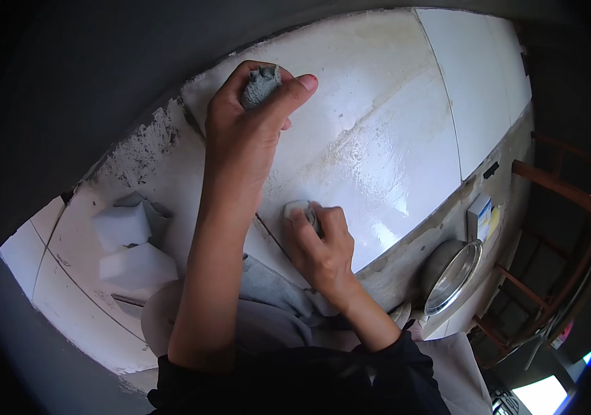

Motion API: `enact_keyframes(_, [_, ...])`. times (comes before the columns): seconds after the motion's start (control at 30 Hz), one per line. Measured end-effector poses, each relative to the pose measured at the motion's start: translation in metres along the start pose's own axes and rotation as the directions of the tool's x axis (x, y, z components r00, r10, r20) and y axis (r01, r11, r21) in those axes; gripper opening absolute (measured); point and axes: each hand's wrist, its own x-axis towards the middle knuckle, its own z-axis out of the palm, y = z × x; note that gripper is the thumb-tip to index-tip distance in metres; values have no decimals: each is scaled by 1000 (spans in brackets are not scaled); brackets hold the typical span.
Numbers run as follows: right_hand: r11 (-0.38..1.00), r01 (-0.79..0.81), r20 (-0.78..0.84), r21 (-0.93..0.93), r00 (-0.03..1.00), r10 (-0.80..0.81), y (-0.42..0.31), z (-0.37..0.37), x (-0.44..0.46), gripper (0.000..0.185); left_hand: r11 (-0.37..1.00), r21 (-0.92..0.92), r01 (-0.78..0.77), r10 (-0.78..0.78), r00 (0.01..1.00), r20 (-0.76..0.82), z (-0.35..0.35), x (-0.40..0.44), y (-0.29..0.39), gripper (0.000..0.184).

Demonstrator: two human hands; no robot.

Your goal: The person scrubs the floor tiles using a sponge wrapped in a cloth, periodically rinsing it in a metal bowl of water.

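Note:
A lump of grey, paste-like material (262,86) sits in the curled fingers of my left hand (247,114), raised over the upper part of the white tiled surface (392,90). Lower and to the right, my right hand (323,245) is closed around a small whitish block (299,209) with a grey part under the fingers, low against the tiles. A wet, shiny patch (378,166) lies on the tiles to the right of both hands.
Two white blocks (138,266) and a grey cloth (153,213) lie at the left. A grey cloth (275,283) is near my legs. At the right are a metal bowl (453,277), a small box (479,216) and a wooden frame (562,187).

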Motion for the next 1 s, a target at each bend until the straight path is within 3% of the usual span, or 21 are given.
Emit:
enact_keyframes(0.07, [1000,3,-42,29,999,-2,2,10,18,39,1000,5,-1,1,1000,3,-1,-1,1,21])
enact_keyframes(0.27, [1000,-28,88,-8,996,29,-9,-10,-41,39,1000,-3,-16,16,1000,9,-2,1,2,20])
enact_keyframes(0.57, [1000,-2,-11,26,1000,2,-12,10,8,32,1000,6,-10,10,1000,-3,-3,-2,2,21])
enact_keyframes(0.67, [1000,-27,106,2,994,26,-17,-5,-40,34,1000,-5,-29,29,1000,12,0,-1,3,22])
enact_keyframes(0.87, [997,27,-2,66,1000,-27,-17,15,7,33,997,56,-49,48,999,13,0,-2,-2,22])
enact_keyframes(1.0, [998,41,20,51,999,-42,-18,13,3,35,998,58,-32,33,999,-1,-2,-2,0,22])
